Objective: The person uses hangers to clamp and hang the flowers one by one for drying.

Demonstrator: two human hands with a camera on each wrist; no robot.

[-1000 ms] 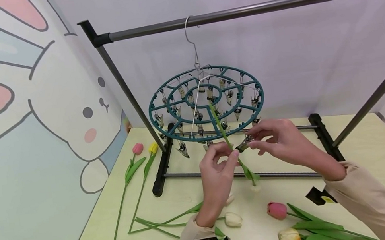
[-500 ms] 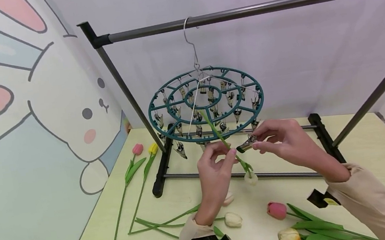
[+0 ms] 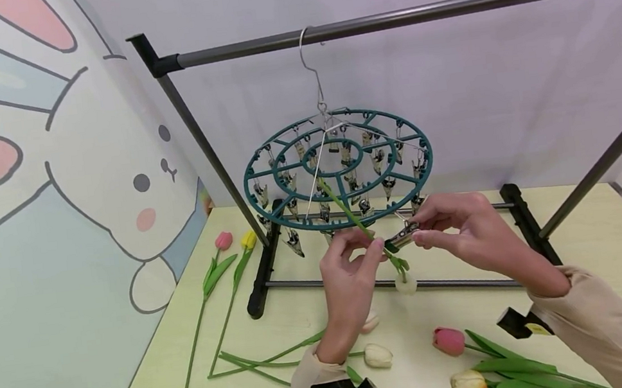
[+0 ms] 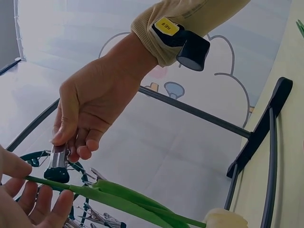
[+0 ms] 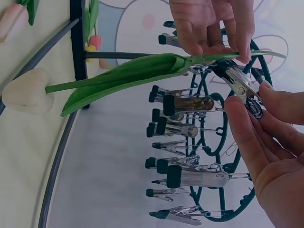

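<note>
A white tulip [image 3: 406,284] points bloom-down, its green stem slanting up over the round green clip hanger [image 3: 430,155]. My left hand [image 3: 350,273] pinches the stem between thumb and fingers. Between my right hand's [image 3: 463,227] thumb and fingers is a metal clip [image 5: 237,80] with dark green tips, attached to the hanger. In the right wrist view the clip's tips are at the stem, close to my left fingertips; whether they grip the stem I cannot tell. Several other clips [image 5: 197,176] dangle from the hanger's rings.
The hanger hooks over a dark rack bar [image 3: 411,16] above the table. On the left lie a pink tulip [image 3: 223,240] and a yellow tulip [image 3: 248,240]. White tulips [image 3: 377,355] lie in front, and another pink tulip [image 3: 449,341] lies front right beside a cream one [image 3: 469,384].
The stem's upper end has swung left, and the bloom has come into clearer view. My right hand and the clip have shifted slightly right, while the clip's tips stay beside the stem.
</note>
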